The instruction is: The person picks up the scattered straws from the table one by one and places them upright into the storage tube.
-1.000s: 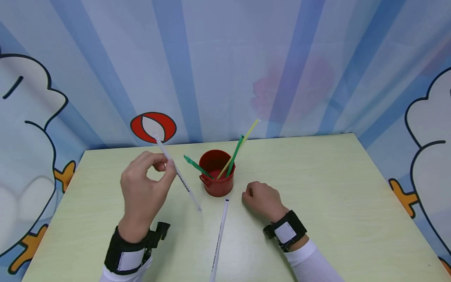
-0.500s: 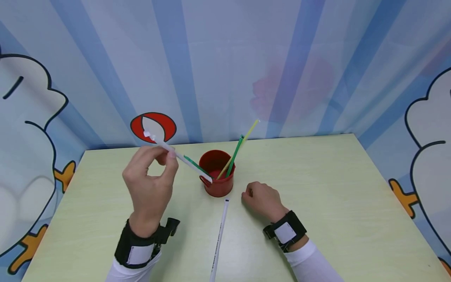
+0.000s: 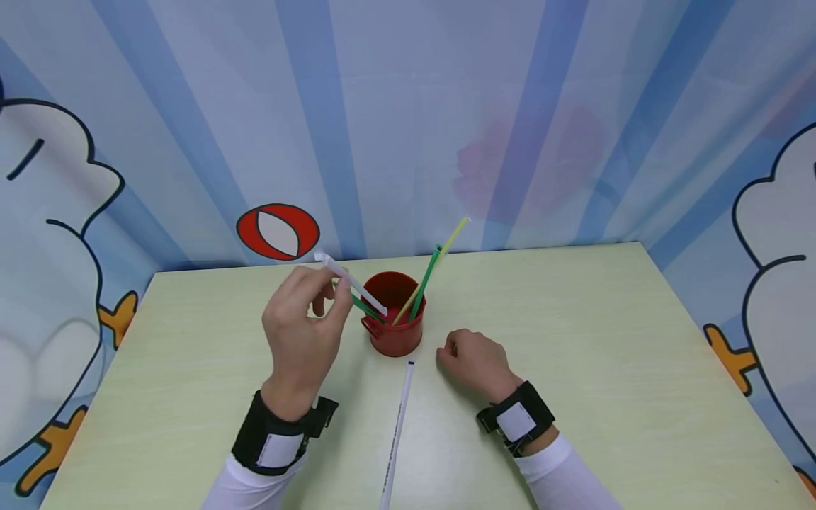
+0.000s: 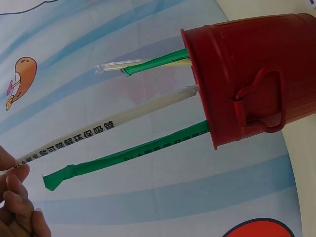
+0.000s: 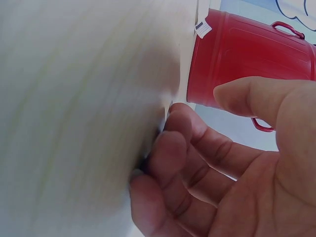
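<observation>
My left hand pinches a white paper-wrapped drinking straw between thumb and fingertips, above the table's left side. The straw slants down to the right, and its lower end is at the mouth of a small red bucket. In the left wrist view, dark printing runs along this straw and its far end meets the bucket's rim. Two green-wrapped straws and a yellow straw lean inside the bucket. To the bucket's right, my right hand rests on the table, fingers loosely curled and holding nothing.
Another white wrapped straw lies on the pale wooden table, in front of the bucket and between my forearms. Behind the table hangs a blue striped cloth with cartoon figures.
My left hand has moved right with the white straw, tilting it so its lower end swings from over the table up to the bucket's mouth. The right hand stays put.
</observation>
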Tool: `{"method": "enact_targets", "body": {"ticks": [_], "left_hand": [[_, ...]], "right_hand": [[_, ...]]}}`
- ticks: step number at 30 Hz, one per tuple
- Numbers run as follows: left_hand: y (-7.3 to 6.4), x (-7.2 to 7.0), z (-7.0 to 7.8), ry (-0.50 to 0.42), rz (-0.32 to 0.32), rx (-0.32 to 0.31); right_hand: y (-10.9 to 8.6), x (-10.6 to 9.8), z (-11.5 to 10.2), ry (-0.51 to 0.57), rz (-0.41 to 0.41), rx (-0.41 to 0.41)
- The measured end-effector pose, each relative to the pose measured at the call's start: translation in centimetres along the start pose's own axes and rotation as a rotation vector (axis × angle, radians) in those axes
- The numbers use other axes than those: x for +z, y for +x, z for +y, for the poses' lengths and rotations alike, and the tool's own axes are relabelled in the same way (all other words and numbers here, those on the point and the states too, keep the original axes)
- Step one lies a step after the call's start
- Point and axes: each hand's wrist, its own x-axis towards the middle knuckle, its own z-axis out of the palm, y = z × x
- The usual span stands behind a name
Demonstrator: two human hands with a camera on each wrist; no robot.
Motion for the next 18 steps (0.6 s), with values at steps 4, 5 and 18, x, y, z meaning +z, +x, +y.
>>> {"method": "enact_targets", "body": {"ticks": [4,5,18], "left_hand": [[-0.4,0.6,-0.3,0.022,-0.025,0.019],[-0.5,0.7,-0.4,0.029,-0.035,0.023],[-1.7,1.5,-0.9,0.143,-0.153,-0.005]], "right_hand": [[0.0,0.0,0.0,-0.002,-0.001,0.004],[0.0,0.0,0.0,-0.002,-0.001,0.006],[0.0,0.0,-0.1,0.006,-0.012,0.015]]}}
